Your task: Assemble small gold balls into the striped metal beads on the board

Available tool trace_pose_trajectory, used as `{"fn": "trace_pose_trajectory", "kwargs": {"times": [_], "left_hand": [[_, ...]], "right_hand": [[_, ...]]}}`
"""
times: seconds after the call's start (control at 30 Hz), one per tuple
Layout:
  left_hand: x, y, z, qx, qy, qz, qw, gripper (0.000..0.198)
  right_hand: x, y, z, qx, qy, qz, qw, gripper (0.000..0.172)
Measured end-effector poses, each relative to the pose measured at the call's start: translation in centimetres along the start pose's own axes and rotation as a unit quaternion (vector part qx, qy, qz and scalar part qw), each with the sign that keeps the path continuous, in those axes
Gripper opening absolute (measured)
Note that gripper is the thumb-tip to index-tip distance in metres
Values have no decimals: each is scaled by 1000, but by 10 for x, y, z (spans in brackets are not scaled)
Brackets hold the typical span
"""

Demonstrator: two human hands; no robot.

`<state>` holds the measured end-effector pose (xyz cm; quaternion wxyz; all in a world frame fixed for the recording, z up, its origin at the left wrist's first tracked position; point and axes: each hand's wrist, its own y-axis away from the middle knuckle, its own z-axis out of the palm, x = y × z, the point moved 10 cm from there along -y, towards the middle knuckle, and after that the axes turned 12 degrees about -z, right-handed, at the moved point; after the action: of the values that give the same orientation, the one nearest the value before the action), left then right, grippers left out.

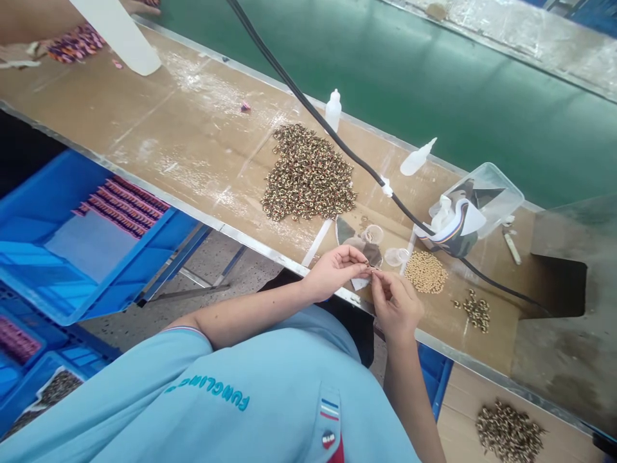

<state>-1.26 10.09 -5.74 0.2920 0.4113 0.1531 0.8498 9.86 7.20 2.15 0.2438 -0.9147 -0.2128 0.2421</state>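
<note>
Both hands meet over the table's front edge. My left hand (336, 272) and my right hand (397, 305) pinch a tiny dark part between their fingertips; its shape is too small to make out. Just behind them lie a camouflage cloth (348, 236) and small clear round cups (372, 234). Right of the cups is a patch of small tan beads (426, 272). A large pile of small dark-and-gold pieces (308, 173) spreads behind my left hand, and a smaller cluster of similar pieces (477, 311) lies to the right.
Two white squeeze bottles (333, 110) (418, 158) are near the back edge. A clear plastic box (496, 193) stands at the back right. A black cable (308, 103) crosses overhead. Blue crates (87, 308) sit at the left. Another person's arm (58, 19) reaches in at the upper left.
</note>
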Motion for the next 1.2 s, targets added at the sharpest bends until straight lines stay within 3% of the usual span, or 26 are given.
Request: {"fn": "trace_pose_trajectory", "kwargs": {"times": [0.27,0.6,1.2], "left_hand": [[0,1,2,-2,-5,-5,1000,32],[-2,1,5,-24,-24,-37,999,37],[-6,0,5,-31,-50,-70,996,32]], "right_hand": [[-4,1,-1,3,-21,-20,1000,13],[3,1,-4,13,-67,37,997,15],[-8,-5,-3,-7,-55,-32,998,11]]}}
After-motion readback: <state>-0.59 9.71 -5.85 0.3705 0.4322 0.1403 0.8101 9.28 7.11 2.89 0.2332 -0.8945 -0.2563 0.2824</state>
